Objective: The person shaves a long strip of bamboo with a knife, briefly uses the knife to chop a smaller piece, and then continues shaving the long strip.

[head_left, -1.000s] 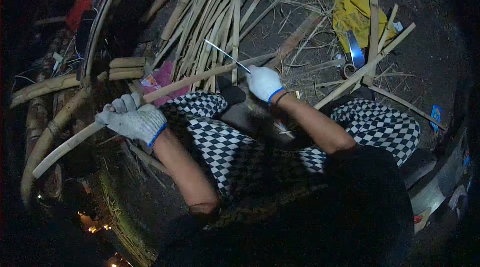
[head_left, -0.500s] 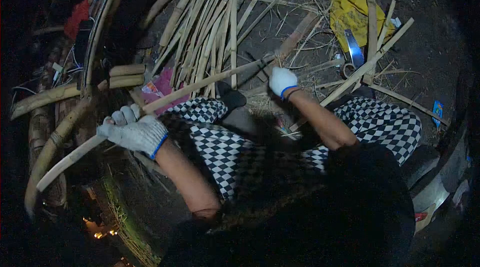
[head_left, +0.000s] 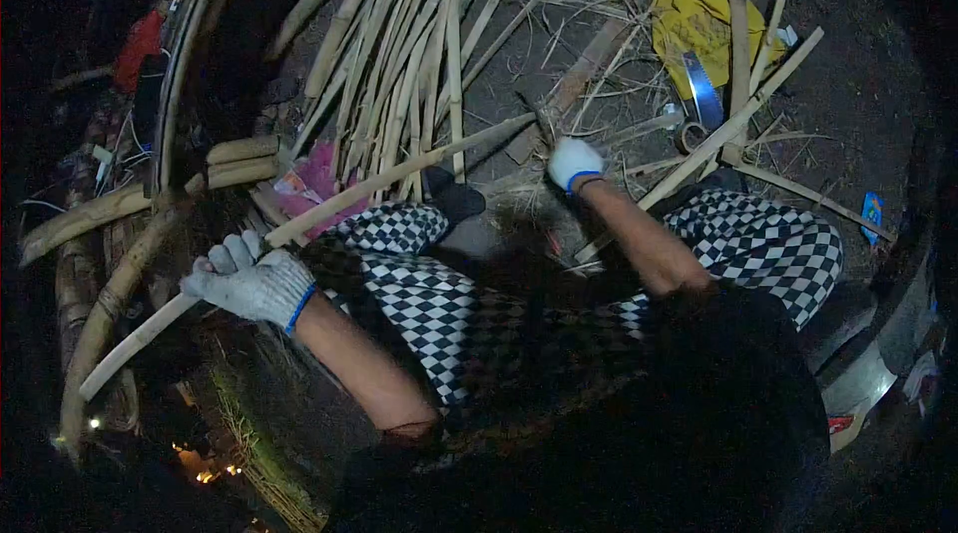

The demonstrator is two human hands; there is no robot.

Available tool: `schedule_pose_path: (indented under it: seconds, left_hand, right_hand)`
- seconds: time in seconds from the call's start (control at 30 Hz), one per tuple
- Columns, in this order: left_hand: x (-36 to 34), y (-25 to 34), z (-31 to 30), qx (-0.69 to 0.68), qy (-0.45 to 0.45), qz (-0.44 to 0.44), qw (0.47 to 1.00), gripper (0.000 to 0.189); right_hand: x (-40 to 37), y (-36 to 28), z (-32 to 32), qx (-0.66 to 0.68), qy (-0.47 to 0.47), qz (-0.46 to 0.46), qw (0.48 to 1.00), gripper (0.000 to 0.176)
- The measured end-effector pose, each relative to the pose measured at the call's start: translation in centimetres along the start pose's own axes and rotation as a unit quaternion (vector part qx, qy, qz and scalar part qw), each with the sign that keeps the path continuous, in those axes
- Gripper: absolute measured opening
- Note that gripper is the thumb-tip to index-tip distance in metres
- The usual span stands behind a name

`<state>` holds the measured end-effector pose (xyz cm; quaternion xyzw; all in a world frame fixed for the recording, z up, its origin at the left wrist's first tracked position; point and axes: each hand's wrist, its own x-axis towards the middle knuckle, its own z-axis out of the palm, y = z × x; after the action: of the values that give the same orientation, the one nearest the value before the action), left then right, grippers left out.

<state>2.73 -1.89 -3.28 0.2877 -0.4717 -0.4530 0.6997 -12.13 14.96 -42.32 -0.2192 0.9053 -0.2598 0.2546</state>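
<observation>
My left hand (head_left: pixel 254 278), in a white knit glove with a blue cuff, is closed round a long bamboo strip (head_left: pixel 369 186). The strip slants across my checkered trousers, its thin far end reaching up near my right hand (head_left: pixel 576 164). That hand, gloved the same way, is closed on a knife whose dark blade (head_left: pixel 534 114) points up and left. The handle is hidden inside the fist. The blade sits just beyond the strip's tip, close over a brownish piece of wood or bamboo (head_left: pixel 589 69) on the ground.
A heap of split bamboo strips (head_left: pixel 399 64) lies ahead. To the right are a yellow cloth (head_left: pixel 689 9), a handsaw (head_left: pixel 705 94), a tape roll (head_left: pixel 689 138) and a blue packet (head_left: pixel 873 217). Thick bamboo poles (head_left: pixel 120 273) stand left, with small flames (head_left: pixel 205 476) low down.
The strip in my left hand has drawn slightly left and down, its tip now apart from the blade. My right hand has shifted a little right, and the blade points more upward.
</observation>
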Motion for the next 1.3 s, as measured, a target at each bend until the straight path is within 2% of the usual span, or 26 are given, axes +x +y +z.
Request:
schedule_pose_path:
  seconds: [0.03, 0.07, 0.17, 0.23, 0.3, 0.33, 0.43, 0.47, 0.5, 0.53, 0.57, 0.6, 0.63, 0.73, 0.8, 0.87, 0.9, 0.93, 0.97, 1.0, 1.03, 1.07, 1.13, 1.17, 1.2, 1.3]
  left_hand:
    - [0.4, -0.5, -0.5, -0.019, -0.02, 0.004, 1.0, 0.025]
    - [0.1, -0.6, 0.0, -0.018, -0.019, 0.001, 1.0, 0.025]
    - [-0.1, -0.5, 0.7, 0.017, 0.047, 0.034, 0.998, 0.026]
    - [0.6, -0.4, 0.0, -0.016, -0.009, -0.004, 1.0, 0.028]
    - [1.0, -0.3, -0.4, -0.026, -0.022, -0.011, 0.999, 0.029]
    - [1.0, -0.3, -0.6, -0.034, -0.034, -0.02, 0.999, 0.031]
    - [1.4, -0.4, -1.0, -0.093, -0.116, -0.024, 0.989, 0.035]
    - [1.4, -0.4, -1.5, -0.084, -0.116, -0.03, 0.989, 0.035]
    - [1.8, -0.6, -1.7, -0.152, -0.19, -0.058, 0.968, 0.038]
    - [2.2, -0.9, -1.6, -0.222, -0.26, -0.081, 0.936, 0.041]
    - [2.6, -1.0, -1.8, -0.22, -0.256, -0.081, 0.938, 0.041]
    - [2.9, -1.2, -1.8, -0.202, -0.257, -0.077, 0.942, 0.042]
    - [3.0, -1.3, -1.8, -0.184, -0.26, -0.074, 0.945, 0.044]
    - [2.9, -1.4, -1.4, -0.201, -0.262, -0.083, 0.94, 0.044]
    - [3.2, -1.6, -1.6, -0.179, -0.249, -0.075, 0.949, 0.044]
    - [2.9, -1.5, -1.3, -0.159, -0.234, -0.065, 0.957, 0.045]
    - [2.4, -1.5, -0.7, -0.095, -0.151, -0.037, 0.983, 0.044]
    - [2.1, -1.4, -0.4, -0.029, -0.067, -0.009, 0.997, 0.044]
    - [2.7, -1.5, -1.1, -0.029, -0.069, -0.008, 0.997, 0.044]
    - [4.0, -2.0, -2.6, -0.085, -0.132, -0.038, 0.987, 0.044]
    - [4.6, -2.3, -3.5, -0.14, -0.192, -0.068, 0.969, 0.045]
    - [4.5, -2.4, -3.3, -0.143, -0.191, -0.07, 0.969, 0.045]
    - [3.9, -2.2, -3.1, -0.195, -0.173, -0.09, 0.961, 0.044]
    - [3.8, -2.0, -3.2, -0.189, -0.171, -0.09, 0.963, 0.044]
    - [3.8, -2.0, -3.1, -0.141, -0.15, -0.071, 0.976, 0.045]
    - [4.2, -2.1, -3.3, -0.126, -0.151, -0.062, 0.979, 0.046]
  right_hand:
    - [-0.7, -1.2, -1.0, -0.017, -0.007, -0.074, 0.997, 0.025]
    - [-1.0, -2.7, -1.3, 0.037, 0.038, -0.08, 0.995, 0.024]
    - [-0.6, -4.0, -0.6, 0.014, 0.008, -0.095, 0.995, 0.023]
    - [-0.7, -1.5, 0.1, 0.093, 0.069, -0.144, 0.983, 0.027]
    - [1.0, 4.5, 4.0, 0.028, 0.002, -0.031, 0.999, 0.024]
    - [1.0, 5.0, 2.8, 0.008, -0.031, 0.023, 0.999, 0.024]
    - [0.8, 1.6, 0.4, 0.024, -0.045, 0.034, 0.998, 0.027]
    - [0.4, -0.5, -0.4, -0.006, -0.036, -0.056, 0.998, 0.026]
    - [1.2, -0.2, 2.4, -0.031, 0.017, -0.211, 0.977, 0.023]
    - [0.1, -3.5, -0.7, 0.001, 0.001, -0.207, 0.978, 0.022]
    - [-1.6, -7.5, -3.3, 0.035, -0.022, -0.204, 0.978, 0.021]
    - [-1.7, -8.9, -2.5, -0.022, 0.005, -0.353, 0.935, 0.02]
    - [-4.1, -10.8, -4.8, 0.173, 0.039, -0.321, 0.93, 0.009]
    - [-5.8, -12.9, -4.8, 0.181, 0.08, -0.312, 0.929, 0.011]
    - [-4.2, -10.1, -4.3, 0.17, 0.049, -0.354, 0.918, 0.016]
    - [-3.1, -8.9, -2.5, 0.067, -0.015, -0.237, 0.969, 0.02]
    - [-3.1, -9.5, -1.9, 0.071, -0.049, -0.183, 0.979, 0.025]
    - [-3.7, -10.4, -3.2, 0.07, -0.049, -0.184, 0.979, 0.025]
    - [-4.3, -11.6, -5.4, 0.055, -0.068, -0.209, 0.974, 0.023]
    - [-4.8, -12.2, -6.7, 0.039, -0.086, -0.235, 0.967, 0.021]
    - [-5.0, -11.6, -4.5, 0.049, 0.087, -0.327, 0.94, 0.016]
    - [-4.5, -10.7, -2.9, 0.046, 0.089, -0.326, 0.94, 0.016]
    - [-3.5, -9.5, -1.5, 0.265, 0.041, -0.397, 0.878, 0.014]
    - [-3.1, -9.0, -1.6, 0.051, 0.05, -0.316, 0.946, 0.015]
    - [-3.0, -8.7, -1.6, 0.019, 0.026, -0.222, 0.975, 0.017]
    - [-3.2, -9.7, -1.4, 0.046, -0.011, -0.181, 0.982, 0.017]
